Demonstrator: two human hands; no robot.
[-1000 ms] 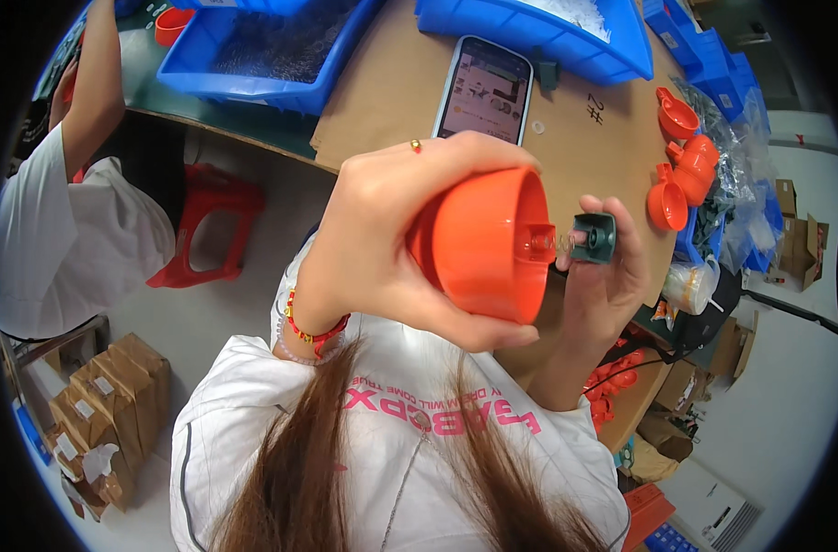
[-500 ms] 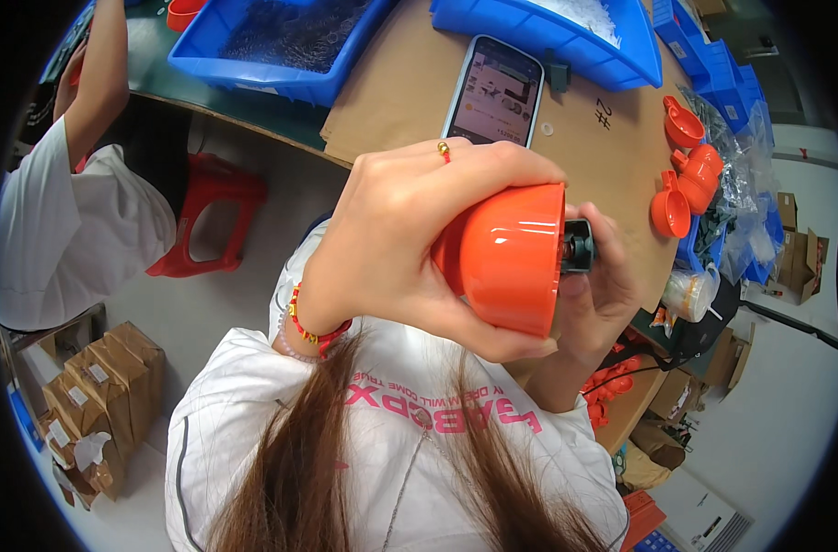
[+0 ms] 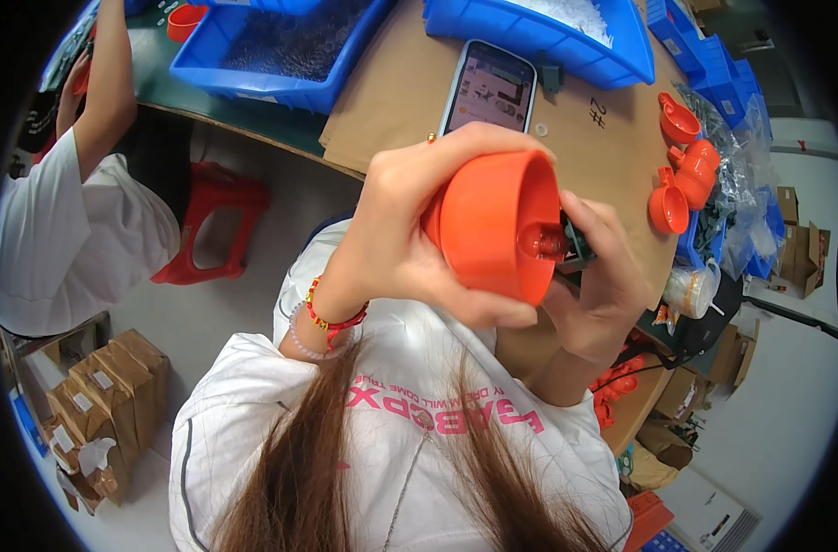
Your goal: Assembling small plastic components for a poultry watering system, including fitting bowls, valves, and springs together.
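My left hand (image 3: 405,235) is wrapped round an orange plastic cup (image 3: 483,230), thumb below and fingers over the top. The cup's mouth faces right, and a round post shows inside it. My right hand (image 3: 603,276) grips a small dark green part (image 3: 577,244) between thumb and fingers, right at the cup's mouth. Whether that part touches the post I cannot tell, as the rim and fingers partly hide it. Just beyond my hands, a phone (image 3: 492,87) with its screen lit lies on the cardboard-covered table (image 3: 612,166).
A blue bin of dark metal pieces (image 3: 290,51) and a blue bin of white pieces (image 3: 575,23) stand at the back. More orange cups (image 3: 669,202) lie at the right beside clear plastic bags (image 3: 736,184). A co-worker (image 3: 87,212) sits at the left near a red stool (image 3: 225,221).
The orange cup has turned so its mouth and inner post now show. My right hand, with the dark green part, has shifted slightly right and down.
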